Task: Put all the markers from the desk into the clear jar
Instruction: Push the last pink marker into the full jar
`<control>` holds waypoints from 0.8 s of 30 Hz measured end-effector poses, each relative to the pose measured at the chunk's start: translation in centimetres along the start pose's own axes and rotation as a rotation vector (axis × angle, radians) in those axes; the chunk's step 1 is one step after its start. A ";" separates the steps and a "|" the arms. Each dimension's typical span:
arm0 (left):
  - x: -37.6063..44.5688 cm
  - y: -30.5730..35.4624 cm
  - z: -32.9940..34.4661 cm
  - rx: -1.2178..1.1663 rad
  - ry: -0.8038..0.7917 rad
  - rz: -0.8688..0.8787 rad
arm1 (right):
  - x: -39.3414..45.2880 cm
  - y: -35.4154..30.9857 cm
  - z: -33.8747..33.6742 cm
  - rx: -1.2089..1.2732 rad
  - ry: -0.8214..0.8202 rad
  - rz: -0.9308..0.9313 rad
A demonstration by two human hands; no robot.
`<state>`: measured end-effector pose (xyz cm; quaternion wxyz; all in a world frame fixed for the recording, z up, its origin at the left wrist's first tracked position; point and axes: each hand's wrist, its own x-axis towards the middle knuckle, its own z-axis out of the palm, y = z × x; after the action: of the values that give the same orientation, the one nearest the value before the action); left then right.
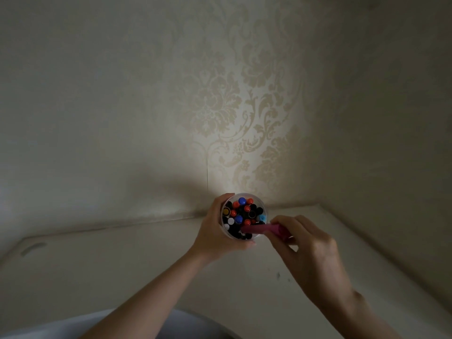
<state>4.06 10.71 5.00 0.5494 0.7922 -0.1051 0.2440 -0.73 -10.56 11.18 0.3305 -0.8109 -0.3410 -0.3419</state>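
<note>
A clear jar [264,207] stands near the back corner of the pale desk [122,265], packed with several markers [242,211] whose caps are black, red, blue, white and yellow. My left hand [215,231] is wrapped around the jar's left side. My right hand [308,245] holds a pink marker [259,228] nearly level, its tip over the jar's front rim among the other caps.
Patterned wallpaper walls [220,106] meet in a corner just behind the jar. A small grey mark [33,248] lies at the desk's far left. A pale rounded edge [73,324] shows at the bottom of the view.
</note>
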 end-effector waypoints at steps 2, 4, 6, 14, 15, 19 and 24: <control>0.1 -0.1 -0.1 -0.004 -0.004 0.007 | 0.1 -0.6 -0.4 0.030 0.022 -0.025; 0.1 0.1 -0.1 -0.003 -0.022 0.005 | 0.3 -1.4 -0.2 0.077 0.018 -0.052; 0.0 0.7 0.1 0.000 -0.044 -0.003 | 0.6 -1.7 0.2 0.125 -0.003 -0.038; 0.2 -0.3 -0.5 -0.031 0.022 0.001 | 2.0 -0.9 -0.5 -0.050 -0.101 -0.033; 0.2 -0.5 -0.7 -0.040 0.023 -0.004 | 2.0 -0.6 -0.9 -0.038 -0.096 -0.010; 0.6 -0.7 -0.4 -0.026 0.013 0.011 | 1.8 -0.5 -0.9 0.011 -0.120 -0.005; 0.5 -0.7 0.1 -0.015 0.015 0.010 | 2.3 -0.6 1.5 0.184 -0.102 0.143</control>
<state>4.87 10.91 4.64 0.5547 0.7858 -0.1068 0.2518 0.54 -8.36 12.36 0.4092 -0.8157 -0.3288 -0.2431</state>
